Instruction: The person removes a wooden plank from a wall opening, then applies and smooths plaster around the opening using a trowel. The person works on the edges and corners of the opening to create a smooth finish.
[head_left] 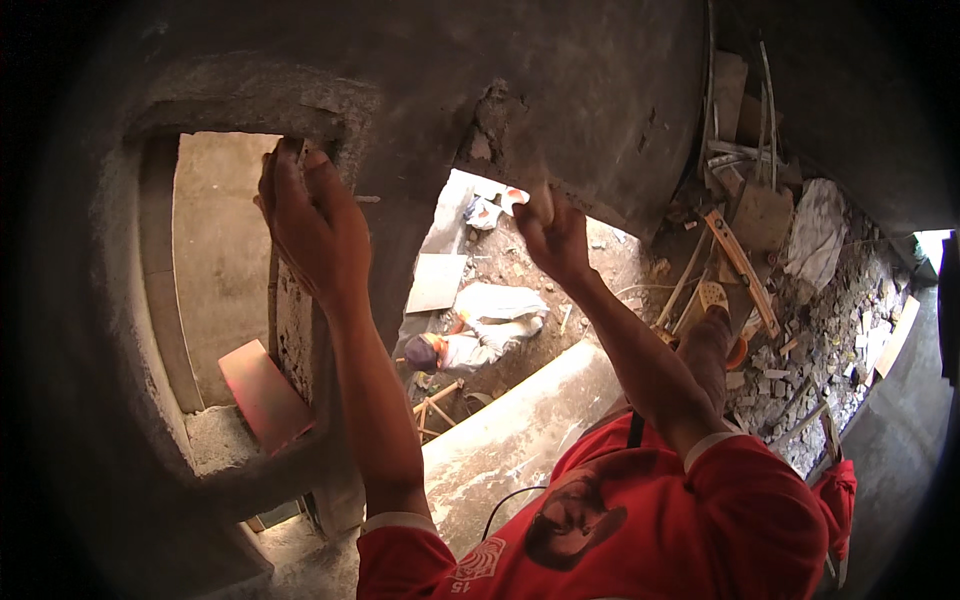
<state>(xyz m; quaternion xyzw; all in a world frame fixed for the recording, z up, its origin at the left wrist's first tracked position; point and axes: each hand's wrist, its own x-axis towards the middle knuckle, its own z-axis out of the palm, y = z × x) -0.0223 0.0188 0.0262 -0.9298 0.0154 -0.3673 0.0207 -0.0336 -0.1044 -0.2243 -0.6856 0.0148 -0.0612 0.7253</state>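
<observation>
The rough right jamb (pixel 293 330) of the window opening (pixel 165 280) is the part being handled. The left hand (pixel 315 225) is at the top of this jamb, by the opening's upper right corner, with its fingers bent in against the edge. Its grip looks narrow, but whether it pinches anything small I cannot tell. The right hand (pixel 560 240) is raised well to the right of the window opening, its fingers curled in close and blurred; whether its grip holds something I cannot tell either.

For good work here, I would judge that the left fingertips should bear on firm material rather than crumbling plaster, and sit out of line with any swing of the right hand. A steady stance and an eye on that corner would help too.

As for edges, a reddish board (pixel 265 395) leans at the lower right of the window opening, over its sill (pixel 215 440), where a dropped elbow might catch it. Right of the window opening, the wall (pixel 590 90) has a broken plaster patch (pixel 490 125) above a bright gap. That gap seems to give the right forearm room, yet a co-worker (pixel 490 330) in pale clothing is visible through it, so falling bits could be a hazard. Far to the right of the window opening lies rubble (pixel 800 370).
</observation>
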